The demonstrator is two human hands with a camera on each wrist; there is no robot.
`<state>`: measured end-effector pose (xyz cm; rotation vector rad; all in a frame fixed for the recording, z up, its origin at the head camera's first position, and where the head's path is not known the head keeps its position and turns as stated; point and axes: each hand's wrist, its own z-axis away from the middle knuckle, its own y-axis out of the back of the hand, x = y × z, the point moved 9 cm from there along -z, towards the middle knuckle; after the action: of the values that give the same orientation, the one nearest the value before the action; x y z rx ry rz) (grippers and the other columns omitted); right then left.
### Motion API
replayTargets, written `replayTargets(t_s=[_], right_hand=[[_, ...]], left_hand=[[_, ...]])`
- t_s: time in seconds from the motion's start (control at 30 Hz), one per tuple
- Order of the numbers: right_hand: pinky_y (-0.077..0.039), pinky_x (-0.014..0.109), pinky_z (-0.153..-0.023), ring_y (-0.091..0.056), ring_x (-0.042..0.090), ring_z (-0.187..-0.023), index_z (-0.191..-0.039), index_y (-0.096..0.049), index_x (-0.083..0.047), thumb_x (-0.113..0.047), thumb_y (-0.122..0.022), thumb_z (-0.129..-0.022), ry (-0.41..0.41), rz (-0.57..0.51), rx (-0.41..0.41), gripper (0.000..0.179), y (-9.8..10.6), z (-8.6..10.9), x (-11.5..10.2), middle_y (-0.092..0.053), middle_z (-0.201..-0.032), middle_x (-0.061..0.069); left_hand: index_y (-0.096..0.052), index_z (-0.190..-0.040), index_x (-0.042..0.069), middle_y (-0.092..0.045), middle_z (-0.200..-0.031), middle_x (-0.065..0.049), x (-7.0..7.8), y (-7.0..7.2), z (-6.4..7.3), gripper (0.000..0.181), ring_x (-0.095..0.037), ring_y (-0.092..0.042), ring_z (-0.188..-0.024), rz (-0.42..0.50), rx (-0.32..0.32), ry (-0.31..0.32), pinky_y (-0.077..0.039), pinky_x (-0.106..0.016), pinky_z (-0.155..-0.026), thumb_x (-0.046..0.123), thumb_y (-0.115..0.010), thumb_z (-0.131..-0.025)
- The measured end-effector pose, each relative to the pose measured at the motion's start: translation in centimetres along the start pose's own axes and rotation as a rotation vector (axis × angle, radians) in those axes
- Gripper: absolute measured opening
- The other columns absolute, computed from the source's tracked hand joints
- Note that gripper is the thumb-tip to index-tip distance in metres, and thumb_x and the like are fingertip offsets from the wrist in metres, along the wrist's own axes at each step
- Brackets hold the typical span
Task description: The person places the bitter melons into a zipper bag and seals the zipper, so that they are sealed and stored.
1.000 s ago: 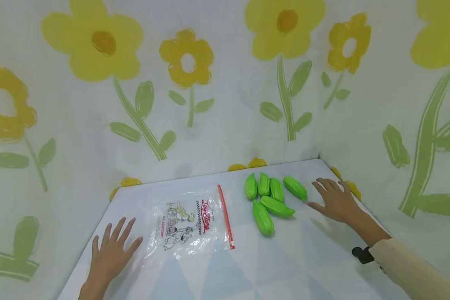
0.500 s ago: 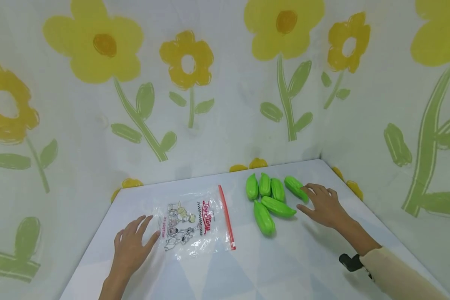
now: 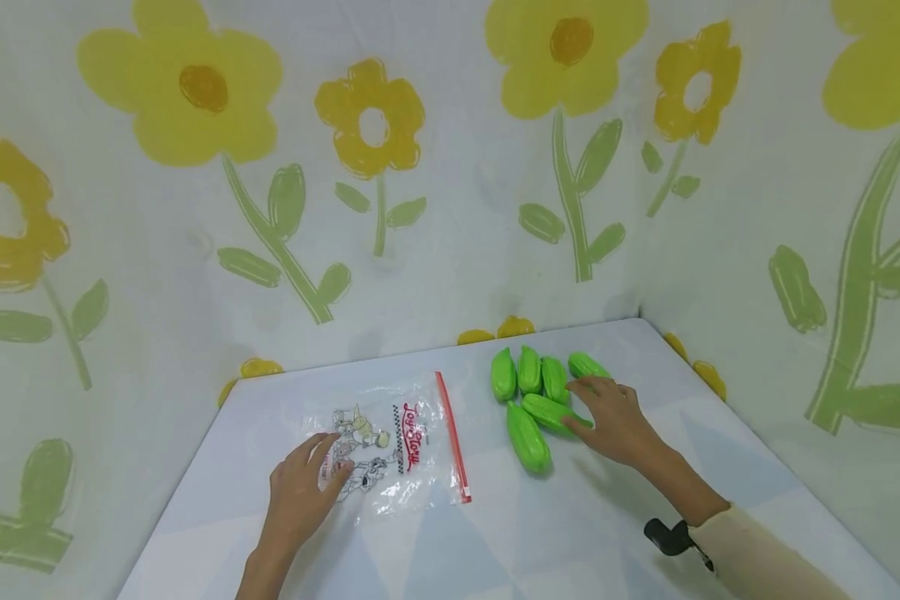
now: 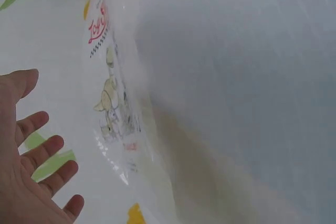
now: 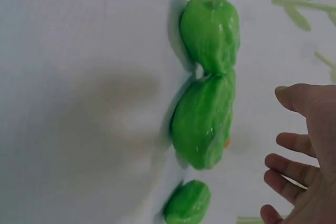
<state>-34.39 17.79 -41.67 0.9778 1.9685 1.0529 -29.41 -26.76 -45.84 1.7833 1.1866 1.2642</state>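
A clear plastic zip bag (image 3: pixel 427 467) with a red zip strip and a printed "Toy Story" picture lies flat on the table. My left hand (image 3: pixel 298 492) hovers over its left end, fingers spread and loosely bent, with nothing in them. Several bright green, ridged, elongated toy fruits lie in a cluster right of the bag. My right hand (image 3: pixel 615 421) is just above the cluster, its fingers relaxed and holding nothing. It overlaps the tip of a slanting green fruit (image 3: pixel 543 410) and part of the rear right fruit (image 3: pixel 585 365). In the right wrist view, a gap separates the hand from the green fruits (image 5: pixel 203 121).
The white table (image 3: pixel 450 558) has pale blue triangles. White cloth walls (image 3: pixel 450 167) with painted yellow flowers stand behind and at both sides. A black device (image 3: pixel 667 536) is on my right wrist, by the beige sleeve (image 3: pixel 750 550).
My left hand has moved right, from beside the bag to over its left end. My right hand has moved left, from beside the fruits to over them. Bag and fruits stay put.
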Motion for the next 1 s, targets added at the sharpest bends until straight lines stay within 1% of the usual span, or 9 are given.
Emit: replayTargets(t_s=[0.07,0.17,0.27,0.33,0.4,0.5,0.67,0.77,1.0], right_hand=[[-0.034,0.067,-0.093,-0.049,0.041,-0.125,-0.131,-0.061,-0.007,-0.029,-0.075,-0.091,0.003,-0.013,0.003,0.048,-0.5,0.0,-0.3,-0.056,-0.132,0.019],[-0.035,0.064,-0.091,-0.05,0.041,-0.124,-0.128,-0.063,-0.007,-0.027,-0.077,-0.089,0.012,-0.038,0.022,0.046,-1.0,-0.2,-1.0,-0.057,-0.131,0.019],[-0.035,0.062,-0.091,-0.05,0.042,-0.123,-0.128,-0.064,-0.007,-0.027,-0.079,-0.087,0.022,-0.07,0.037,0.047,-1.4,-0.6,-1.8,-0.057,-0.129,0.018],[-0.034,0.06,-0.092,-0.05,0.04,-0.123,-0.128,-0.064,-0.008,-0.027,-0.079,-0.087,0.027,-0.093,0.039,0.048,-1.7,-1.0,-2.5,-0.057,-0.128,0.016],[-0.034,0.061,-0.093,-0.05,0.039,-0.124,-0.128,-0.065,-0.01,-0.028,-0.08,-0.087,0.029,-0.104,0.038,0.048,-2.1,-1.4,-3.1,-0.058,-0.127,0.014],[-0.034,0.059,-0.094,-0.051,0.035,-0.123,-0.127,-0.066,-0.013,-0.028,-0.081,-0.086,0.028,-0.116,0.034,0.045,-2.5,-1.8,-4.1,-0.058,-0.126,0.012],[-0.036,0.057,-0.093,-0.052,0.031,-0.121,-0.124,-0.068,-0.013,-0.027,-0.081,-0.085,0.046,-0.127,0.042,0.043,-3.2,-2.5,-5.9,-0.059,-0.124,0.01],[-0.039,0.056,-0.092,-0.053,0.032,-0.119,-0.122,-0.068,-0.013,-0.026,-0.082,-0.084,0.066,-0.132,0.056,0.043,-3.7,-2.9,-6.8,-0.06,-0.122,0.01],[-0.046,0.049,-0.093,-0.056,0.029,-0.113,-0.117,-0.07,-0.012,-0.023,-0.084,-0.083,0.074,-0.175,0.071,0.039,-4.8,-3.7,-8.7,-0.061,-0.117,0.007]], left_hand=[[-0.05,-0.145,0.012,-0.043,-0.149,-0.017,0.3,-0.7,0.0,0.059,-0.042,-0.036,-0.137,0.013,-0.01,0.006,-0.02,-0.063,-0.109,0.044,-0.063,-0.097],[-0.051,-0.145,0.013,-0.044,-0.149,-0.016,0.9,-1.4,-0.3,0.059,-0.041,-0.036,-0.138,0.032,-0.009,0.005,-0.021,-0.062,-0.11,0.045,-0.063,-0.097],[-0.052,-0.144,0.013,-0.045,-0.149,-0.016,1.4,-1.7,-0.6,0.059,-0.041,-0.037,-0.138,0.063,0.0,0.006,-0.021,-0.062,-0.11,0.045,-0.065,-0.096],[-0.052,-0.144,0.015,-0.044,-0.148,-0.016,1.6,-2.0,-0.8,0.059,-0.041,-0.037,-0.137,0.088,-0.008,0.023,-0.023,-0.062,-0.109,0.046,-0.065,-0.096],[-0.052,-0.144,0.016,-0.045,-0.146,-0.015,1.7,-2.3,-1.1,0.058,-0.04,-0.038,-0.136,0.117,-0.019,0.04,-0.025,-0.062,-0.108,0.045,-0.066,-0.096],[-0.054,-0.142,0.019,-0.049,-0.138,-0.012,1.9,-2.8,-1.4,0.055,-0.038,-0.042,-0.131,0.149,-0.015,0.043,-0.031,-0.062,-0.105,0.043,-0.068,-0.095],[-0.058,-0.137,0.02,-0.054,-0.131,-0.007,2.8,-3.4,-1.9,0.051,-0.033,-0.048,-0.127,0.185,0.016,0.022,-0.035,-0.06,-0.104,0.04,-0.072,-0.092],[-0.06,-0.135,0.02,-0.055,-0.131,-0.005,3.4,-3.8,-2.1,0.049,-0.032,-0.049,-0.127,0.205,0.015,0.011,-0.037,-0.059,-0.104,0.039,-0.073,-0.092],[-0.061,-0.134,0.018,-0.058,-0.121,-0.003,4.7,-4.7,-2.6,0.047,-0.027,-0.056,-0.112,0.284,0.004,-0.007,-0.044,-0.051,-0.095,0.033,-0.073,-0.091]])
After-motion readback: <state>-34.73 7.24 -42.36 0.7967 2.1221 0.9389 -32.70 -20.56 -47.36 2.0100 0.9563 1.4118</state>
